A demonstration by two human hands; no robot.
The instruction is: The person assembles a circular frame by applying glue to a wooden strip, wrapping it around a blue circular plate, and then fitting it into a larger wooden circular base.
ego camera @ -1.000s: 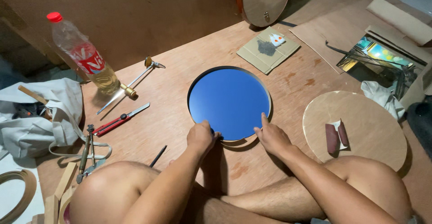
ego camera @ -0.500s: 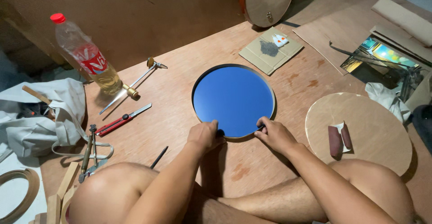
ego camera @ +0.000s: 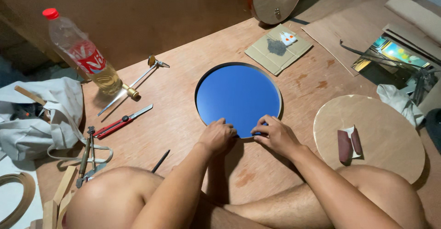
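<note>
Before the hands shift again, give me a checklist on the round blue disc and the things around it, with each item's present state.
1. Left hand on the near rim of the round blue disc: ok.
2. Right hand on the same near rim, beside the left: ok.
3. Disc lies flat on the wooden board floor: ok.
4. Red-handled utility knife lies apart from both hands: ok.
5. Plastic bottle with red cap stands upright, away from the disc: ok.
6. Disc's rim strip fully seated under the fingers: cannot tell, the hands cover it.
</note>
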